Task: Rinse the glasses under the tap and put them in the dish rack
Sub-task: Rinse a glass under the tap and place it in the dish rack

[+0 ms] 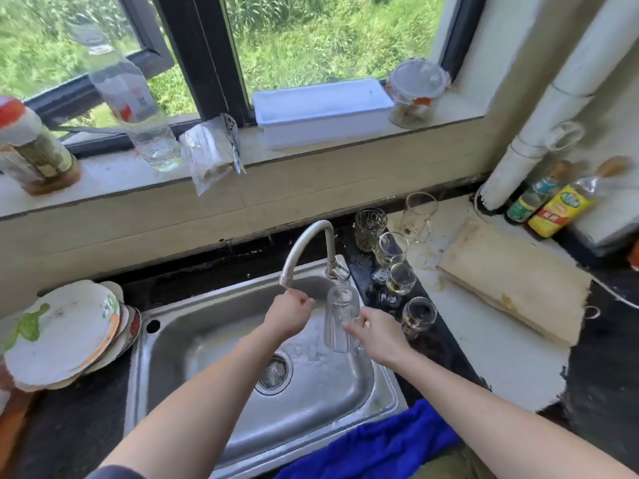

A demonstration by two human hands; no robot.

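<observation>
- Glass (340, 316) hangs upside down over the sink (345, 392), just beside the tap (320, 223).
- Your right hand (378, 335) grips its side.
- Your left hand (290, 314) curls round the tap's spout end.

The left arm (200, 392) and the right arm (484, 414) are bare from above the elbow to the fingertips, the left hand (290, 314) and the right hand (380, 335) bare too. On the left upper arm sits the hem of a short sleeve (116, 473) of dark navy cloth, only its rounded edge in view. The right upper arm leaves the view before any sleeve shows; fingernails are too blurred to tell.
</observation>
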